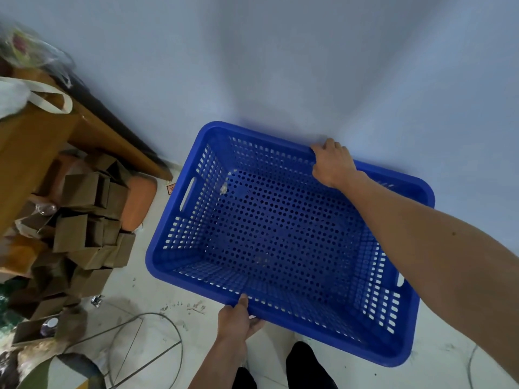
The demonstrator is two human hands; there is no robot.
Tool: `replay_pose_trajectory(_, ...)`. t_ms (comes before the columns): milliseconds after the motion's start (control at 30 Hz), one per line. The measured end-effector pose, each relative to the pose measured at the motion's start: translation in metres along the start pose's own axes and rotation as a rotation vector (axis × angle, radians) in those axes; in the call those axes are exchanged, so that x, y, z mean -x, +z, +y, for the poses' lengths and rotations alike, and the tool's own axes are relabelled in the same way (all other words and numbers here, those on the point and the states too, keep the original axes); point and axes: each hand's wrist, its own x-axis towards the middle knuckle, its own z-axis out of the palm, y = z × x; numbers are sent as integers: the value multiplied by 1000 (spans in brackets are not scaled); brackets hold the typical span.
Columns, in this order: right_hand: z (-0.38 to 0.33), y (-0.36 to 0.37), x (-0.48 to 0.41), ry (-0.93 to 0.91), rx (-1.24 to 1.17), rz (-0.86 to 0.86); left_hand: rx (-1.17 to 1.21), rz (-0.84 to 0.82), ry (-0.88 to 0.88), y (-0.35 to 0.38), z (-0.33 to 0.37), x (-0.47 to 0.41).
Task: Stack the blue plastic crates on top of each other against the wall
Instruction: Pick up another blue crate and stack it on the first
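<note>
One blue perforated plastic crate (269, 237) fills the middle of the head view, its far long rim close to the pale blue wall. It is empty and tilted slightly, its left end higher in the picture. My left hand (237, 318) grips the near long rim, thumb over the edge. My right hand (332, 164) is closed over the far long rim, the forearm reaching across the crate's right side. No other crate shows beneath or beside it.
A wooden table (39, 136) with a white cloth bag stands at left. Below it lies a heap of small brown cardboard boxes (84, 220) and an orange stool. A wire ring (146, 349) lies on the tiled floor near my dark trouser legs.
</note>
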Motion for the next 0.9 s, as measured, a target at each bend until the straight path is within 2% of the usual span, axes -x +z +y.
replay_pose_trajectory(100, -2, 0, -4, 21, -4, -15, -20, -10, 15, -1, 3, -4)
replay_pose_trajectory(333, -6, -2, -3, 45, -34, -211, -44, -50, 14, -4, 11, -11)
replay_pose_trajectory(433, -14, -2, 9, 42, -38, -207, -71, -91, 14, -8, 17, -7)
replay_pose_trajectory(567, -34, 13, 55, -42, -60, -240, -294, -124, -13, -17, 32, -3)
replay_pose_trajectory(667, -48, 32, 104, -77, -68, -324, -631, -119, 13, -26, 42, 2)
replay_pose_trajectory(733, -57, 42, 141, -57, -119, -368, -1030, -72, 154, -33, 49, 4)
replay_pose_trajectory(767, -62, 45, 159, -39, -157, -395, -1262, -25, 286, -36, 53, 3)
replay_pose_trajectory(833, -71, 52, 196, 13, -234, -453, -1646, 103, 657, -40, 60, 0)
replay_pose_trajectory(900, -81, 60, 234, 91, -300, -464, -1796, 120, 1033, -45, 67, -6)
